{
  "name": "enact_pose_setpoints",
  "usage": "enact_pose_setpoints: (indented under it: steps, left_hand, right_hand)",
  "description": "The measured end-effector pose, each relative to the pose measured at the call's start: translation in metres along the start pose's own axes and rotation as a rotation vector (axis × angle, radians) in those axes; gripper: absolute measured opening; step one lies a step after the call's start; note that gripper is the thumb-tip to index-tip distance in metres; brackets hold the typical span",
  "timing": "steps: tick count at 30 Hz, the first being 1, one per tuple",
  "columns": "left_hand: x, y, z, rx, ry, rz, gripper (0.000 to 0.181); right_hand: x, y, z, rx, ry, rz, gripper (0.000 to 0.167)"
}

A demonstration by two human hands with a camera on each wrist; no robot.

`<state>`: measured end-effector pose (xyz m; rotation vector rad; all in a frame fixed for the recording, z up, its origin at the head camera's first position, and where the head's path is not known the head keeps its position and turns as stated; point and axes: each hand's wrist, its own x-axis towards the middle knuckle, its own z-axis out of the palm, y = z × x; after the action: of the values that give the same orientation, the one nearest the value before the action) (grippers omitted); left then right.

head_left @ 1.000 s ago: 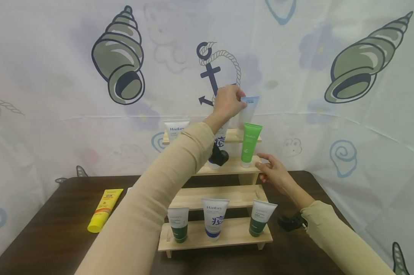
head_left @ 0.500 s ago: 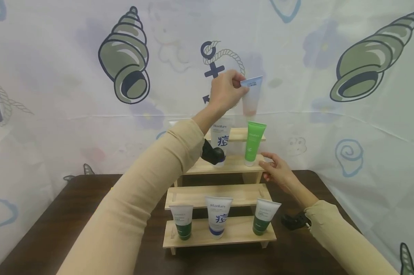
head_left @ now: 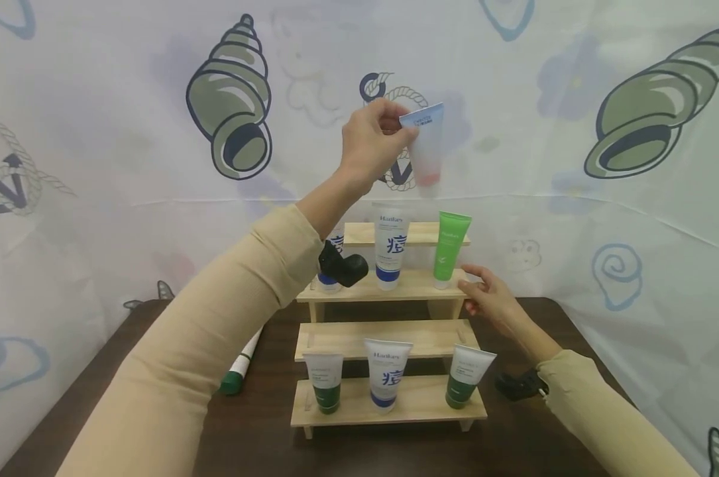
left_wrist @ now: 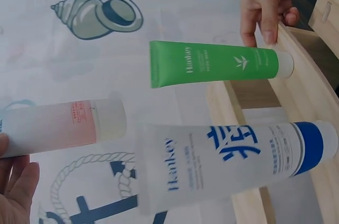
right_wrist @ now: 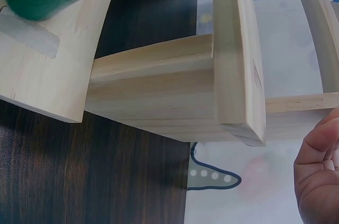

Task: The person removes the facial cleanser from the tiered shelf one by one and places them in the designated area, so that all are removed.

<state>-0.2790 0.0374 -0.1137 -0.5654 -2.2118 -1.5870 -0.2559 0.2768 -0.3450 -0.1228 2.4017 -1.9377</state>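
My left hand pinches a pale blue-and-pink squeeze tube by its flat end, cap pointing down. The tube hangs in the air above the tiered wooden display stand. My right hand grips the right end of an upper shelf, close to a green tube standing on its cap. Left of that green one stands a white tube with blue lettering. In the left wrist view the pink end and whitish cap of the held tube face the green tube.
On the lowest shelf stand two white-and-green tubes and a white-and-blue tube. A white tube with a green cap lies on the dark table. Behind hangs a printed cloth. My left arm covers part of the left side.
My left hand has lifted the pale tube up off the top shelf area and carried it slightly left. My right hand stays at the shelf end. The head view has shifted slightly left.
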Motion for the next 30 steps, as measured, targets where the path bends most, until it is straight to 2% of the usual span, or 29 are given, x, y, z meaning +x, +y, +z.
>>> enact_pose_setpoints:
  steps: [6, 10, 19, 24, 30]
  left_hand:
    - [-0.009, 0.009, -0.022, -0.137, 0.042, 0.003, 0.023]
    - [-0.015, 0.011, -0.039, -0.224, 0.068, -0.016, 0.022]
    - [-0.029, 0.007, -0.086, -0.291, 0.142, -0.035, 0.022]
    - [-0.039, -0.001, -0.118, -0.316, 0.191, -0.075, 0.021]
    - [-0.058, -0.026, -0.153, -0.257, 0.236, -0.153, 0.021]
  right_hand:
    - [-0.002, 0.001, -0.001, 0.004, -0.009, -0.007, 0.062]
    - [-0.002, 0.001, -0.001, 0.008, -0.013, -0.008, 0.062]
    - [-0.003, 0.002, 0.000, -0.024, -0.005, 0.004, 0.063]
    - [-0.002, 0.003, -0.001, -0.017, -0.010, 0.009, 0.063]
    - [-0.002, 0.001, -0.002, -0.014, -0.027, 0.017, 0.065]
